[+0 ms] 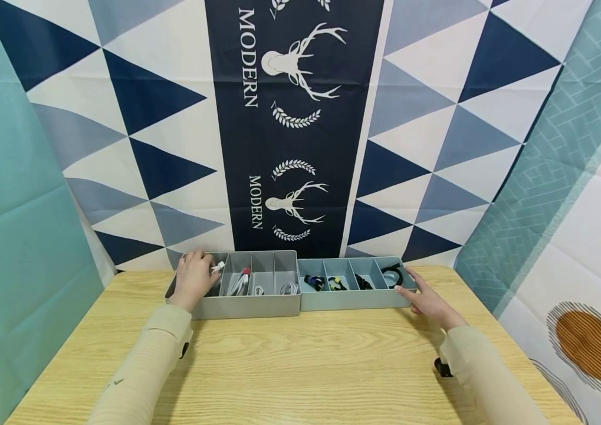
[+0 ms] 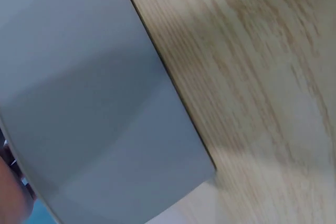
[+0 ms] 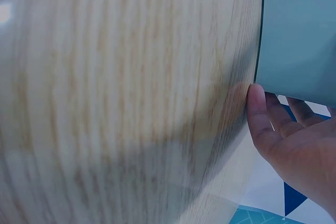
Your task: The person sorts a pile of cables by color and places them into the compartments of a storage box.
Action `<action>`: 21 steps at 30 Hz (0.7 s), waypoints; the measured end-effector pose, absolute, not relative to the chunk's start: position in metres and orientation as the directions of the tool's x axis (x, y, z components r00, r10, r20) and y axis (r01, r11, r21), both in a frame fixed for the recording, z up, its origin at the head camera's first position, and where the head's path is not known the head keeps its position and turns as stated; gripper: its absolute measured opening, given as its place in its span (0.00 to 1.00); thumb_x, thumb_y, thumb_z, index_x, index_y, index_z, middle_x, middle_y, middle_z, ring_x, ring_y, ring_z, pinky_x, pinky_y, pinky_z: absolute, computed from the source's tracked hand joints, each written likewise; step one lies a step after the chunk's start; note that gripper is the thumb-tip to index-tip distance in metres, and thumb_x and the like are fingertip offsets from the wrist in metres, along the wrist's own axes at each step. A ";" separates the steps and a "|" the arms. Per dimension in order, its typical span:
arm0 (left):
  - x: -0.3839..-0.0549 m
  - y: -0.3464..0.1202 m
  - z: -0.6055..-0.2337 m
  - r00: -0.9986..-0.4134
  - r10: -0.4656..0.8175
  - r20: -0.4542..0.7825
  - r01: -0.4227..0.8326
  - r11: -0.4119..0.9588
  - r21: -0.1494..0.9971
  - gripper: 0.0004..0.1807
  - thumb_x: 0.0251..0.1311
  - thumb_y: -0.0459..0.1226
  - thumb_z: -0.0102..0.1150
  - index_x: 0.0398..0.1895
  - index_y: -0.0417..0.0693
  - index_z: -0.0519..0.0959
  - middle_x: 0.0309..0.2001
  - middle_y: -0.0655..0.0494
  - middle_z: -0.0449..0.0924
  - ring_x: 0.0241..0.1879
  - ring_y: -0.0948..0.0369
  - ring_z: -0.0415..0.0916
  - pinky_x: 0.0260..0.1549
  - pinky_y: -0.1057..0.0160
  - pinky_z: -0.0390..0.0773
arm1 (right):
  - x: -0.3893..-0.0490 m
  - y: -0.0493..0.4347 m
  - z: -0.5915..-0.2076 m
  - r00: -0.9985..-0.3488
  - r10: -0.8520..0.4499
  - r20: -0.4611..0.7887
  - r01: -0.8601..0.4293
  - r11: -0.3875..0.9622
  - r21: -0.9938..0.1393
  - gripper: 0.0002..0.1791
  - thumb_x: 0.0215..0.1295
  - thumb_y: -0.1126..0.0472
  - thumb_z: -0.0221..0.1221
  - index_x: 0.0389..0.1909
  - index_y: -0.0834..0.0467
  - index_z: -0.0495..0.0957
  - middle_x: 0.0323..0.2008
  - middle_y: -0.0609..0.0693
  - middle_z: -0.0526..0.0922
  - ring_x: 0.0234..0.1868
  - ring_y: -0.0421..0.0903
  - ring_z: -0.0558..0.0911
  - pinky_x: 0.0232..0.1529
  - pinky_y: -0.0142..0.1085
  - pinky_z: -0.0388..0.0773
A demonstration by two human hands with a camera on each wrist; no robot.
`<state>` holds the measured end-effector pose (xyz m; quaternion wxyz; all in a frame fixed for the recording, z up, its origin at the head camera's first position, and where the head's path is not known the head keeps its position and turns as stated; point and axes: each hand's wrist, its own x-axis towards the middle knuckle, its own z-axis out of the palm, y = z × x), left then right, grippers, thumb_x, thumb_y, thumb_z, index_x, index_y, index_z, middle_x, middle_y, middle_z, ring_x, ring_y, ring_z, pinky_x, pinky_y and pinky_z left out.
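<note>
A grey divided box (image 1: 249, 306) and a blue-green divided box (image 1: 355, 300) stand end to end on the table. My left hand (image 1: 192, 280) reaches over the grey box's leftmost compartment and holds a white cable by its plug end (image 1: 217, 267); its fingertips are partly hidden. Only a blurred bit of that hand (image 2: 13, 195) shows in the left wrist view, behind the grey box wall (image 2: 105, 103). At the blue-green box's right end my right hand (image 1: 430, 299) touches the corner with fingers spread; the right wrist view shows its fingers (image 3: 257, 108) against the box's end.
Grey compartments hold a white cable with a red end (image 1: 242, 282) and other coiled white cables (image 1: 289, 288). In the blue-green box lie dark cable bundles (image 1: 314, 283) and a black coiled cable (image 1: 394, 273). A patterned cloth (image 1: 289, 147) hangs behind the wooden table (image 1: 305, 366).
</note>
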<state>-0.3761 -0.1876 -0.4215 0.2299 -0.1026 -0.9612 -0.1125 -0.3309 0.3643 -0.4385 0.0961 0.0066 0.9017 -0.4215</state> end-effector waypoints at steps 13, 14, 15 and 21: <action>-0.380 -0.193 -0.427 -0.905 0.154 0.397 0.249 0.947 0.201 0.10 0.51 0.42 0.69 0.32 0.47 0.82 0.43 0.45 0.72 0.51 0.44 0.65 0.45 0.45 0.64 | -0.332 0.366 -0.440 -0.981 -0.072 -0.179 0.094 0.632 -0.769 0.52 0.64 0.35 0.51 0.75 0.49 0.29 0.72 0.70 0.34 0.51 0.58 0.70 0.44 0.42 0.70; -0.380 -0.193 -0.427 -0.909 0.154 0.388 0.245 0.949 0.197 0.10 0.51 0.42 0.69 0.32 0.47 0.82 0.44 0.45 0.72 0.52 0.44 0.65 0.45 0.45 0.64 | -0.332 0.366 -0.440 -0.981 -0.078 -0.178 0.089 0.632 -0.770 0.52 0.64 0.36 0.51 0.75 0.50 0.28 0.72 0.70 0.33 0.53 0.59 0.70 0.45 0.42 0.71; -0.380 -0.193 -0.427 -0.912 0.154 0.379 0.241 0.951 0.193 0.10 0.51 0.42 0.69 0.32 0.47 0.82 0.45 0.45 0.71 0.52 0.44 0.65 0.46 0.45 0.64 | -0.332 0.365 -0.440 -0.981 -0.078 -0.178 0.090 0.629 -0.772 0.51 0.65 0.36 0.51 0.75 0.49 0.28 0.72 0.70 0.33 0.53 0.59 0.70 0.46 0.43 0.72; -0.379 -0.192 -0.424 -0.922 0.162 0.353 0.234 0.956 0.175 0.10 0.50 0.42 0.70 0.31 0.48 0.82 0.45 0.44 0.70 0.51 0.43 0.64 0.45 0.44 0.64 | -0.331 0.365 -0.439 -0.982 -0.075 -0.173 0.088 0.627 -0.774 0.51 0.64 0.36 0.50 0.75 0.49 0.29 0.72 0.68 0.32 0.60 0.63 0.66 0.52 0.50 0.72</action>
